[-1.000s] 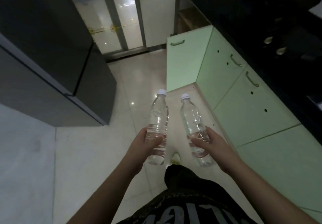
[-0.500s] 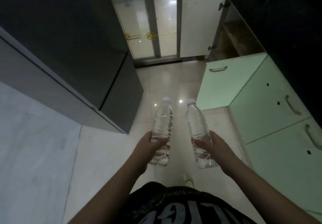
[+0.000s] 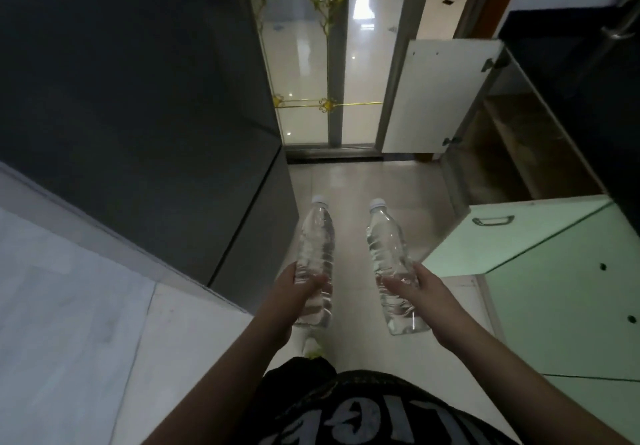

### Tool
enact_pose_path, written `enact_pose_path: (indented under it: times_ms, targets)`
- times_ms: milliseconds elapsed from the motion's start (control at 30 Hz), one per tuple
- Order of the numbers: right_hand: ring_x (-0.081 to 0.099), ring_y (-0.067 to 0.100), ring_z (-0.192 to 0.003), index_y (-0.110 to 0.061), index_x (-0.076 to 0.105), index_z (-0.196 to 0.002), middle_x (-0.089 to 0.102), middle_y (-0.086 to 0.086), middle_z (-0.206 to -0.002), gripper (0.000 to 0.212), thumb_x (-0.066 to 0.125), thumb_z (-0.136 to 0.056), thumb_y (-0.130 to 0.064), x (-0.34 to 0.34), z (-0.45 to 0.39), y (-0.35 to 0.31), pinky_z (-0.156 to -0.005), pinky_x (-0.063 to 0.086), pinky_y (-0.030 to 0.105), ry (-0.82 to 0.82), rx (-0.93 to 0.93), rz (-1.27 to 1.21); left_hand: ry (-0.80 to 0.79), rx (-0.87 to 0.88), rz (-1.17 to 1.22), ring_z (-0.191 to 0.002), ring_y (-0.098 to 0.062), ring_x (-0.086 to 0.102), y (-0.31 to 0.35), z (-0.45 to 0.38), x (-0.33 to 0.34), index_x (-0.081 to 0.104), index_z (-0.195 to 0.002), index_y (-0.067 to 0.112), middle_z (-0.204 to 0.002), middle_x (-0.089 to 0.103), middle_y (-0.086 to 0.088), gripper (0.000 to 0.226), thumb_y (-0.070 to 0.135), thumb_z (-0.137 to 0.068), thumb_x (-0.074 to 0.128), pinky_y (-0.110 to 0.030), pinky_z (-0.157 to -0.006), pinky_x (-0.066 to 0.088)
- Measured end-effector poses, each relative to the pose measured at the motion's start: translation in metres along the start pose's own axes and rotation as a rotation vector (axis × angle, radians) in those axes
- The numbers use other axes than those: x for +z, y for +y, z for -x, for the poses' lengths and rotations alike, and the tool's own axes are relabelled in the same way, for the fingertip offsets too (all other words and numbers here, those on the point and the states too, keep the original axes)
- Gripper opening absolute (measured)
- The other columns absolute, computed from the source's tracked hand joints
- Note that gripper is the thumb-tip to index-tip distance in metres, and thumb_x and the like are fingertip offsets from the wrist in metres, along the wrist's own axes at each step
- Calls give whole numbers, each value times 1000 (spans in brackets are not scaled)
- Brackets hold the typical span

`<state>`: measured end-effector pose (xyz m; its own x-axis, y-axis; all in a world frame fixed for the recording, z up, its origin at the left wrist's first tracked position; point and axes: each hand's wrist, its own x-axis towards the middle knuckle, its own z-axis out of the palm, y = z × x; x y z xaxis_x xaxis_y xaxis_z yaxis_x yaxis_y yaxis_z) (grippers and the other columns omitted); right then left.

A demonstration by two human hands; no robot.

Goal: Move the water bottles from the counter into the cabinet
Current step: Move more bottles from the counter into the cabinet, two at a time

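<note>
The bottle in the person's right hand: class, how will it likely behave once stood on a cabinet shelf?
The right bottle looks tall and narrow, so it may tip easily. Its thin clear ribbed wall probably flexes under the fingers. On its side, it would likely roll.

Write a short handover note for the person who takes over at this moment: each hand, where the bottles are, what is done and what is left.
Left hand: grip closed on a clear plastic water bottle with a white cap.
Right hand: grip closed on a second clear plastic white-capped bottle.
Both bottles are held above the pale tiled floor.
Done: both bottles are picked up.
Left: place them in the open wooden-shelved cabinet ahead on the right, whose white door stands open.
</note>
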<state>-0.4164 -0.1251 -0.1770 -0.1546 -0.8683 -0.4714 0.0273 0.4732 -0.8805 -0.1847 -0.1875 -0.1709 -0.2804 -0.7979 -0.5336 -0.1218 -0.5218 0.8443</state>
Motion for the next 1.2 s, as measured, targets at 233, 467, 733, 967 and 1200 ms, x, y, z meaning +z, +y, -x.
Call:
enact_pose_path:
  times_ms: [233,467,733,967,1200]
  targets:
    - [72,17,-93,-22,66,-113,75,1,-102,32,75,-83,-26,12,-65,-44,-87,57,46,102,16,-67,-121,-1,-89,-76,-24,69,60,-89,-20,60,-113,10,-97,70,-14,29,18,-87,69,-32,-61,58]
    - [73,17,-91,-22,62,-119,75,0,-105,39,75,-83,-28,-24,-139,-67,-82,59,44,180,75,-142,-181,-34,-185,-88,-24,73,99,-187,12,63,-114,22,-99,75,-4,37,30,-79,75,-45,-79,59]
    - [73,16,-87,-27,59,-118,73,-1,-105,40,75,-82,-31,-93,-248,-104,-65,59,32,288,92,-232,-256,-54,-297,-90,-20,72,171,-309,71,61,-110,27,-99,74,-1,26,27,-86,71,-42,-83,57]
    - [72,16,-89,-35,57,-104,72,-4,-103,31,76,-79,-37,-155,-320,-149,-77,58,40,311,113,-255,-311,-50,-298,-89,-22,73,235,-393,124,60,-118,21,-100,76,-4,38,21,-83,75,-45,-81,59]
    - [74,15,-84,-32,57,-107,73,-2,-101,33,76,-80,-33,-191,-374,-175,-74,60,39,389,130,-351,-397,-45,-352,-84,-18,74,272,-467,165,62,-114,20,-94,77,-1,33,17,-84,74,-33,-70,57]
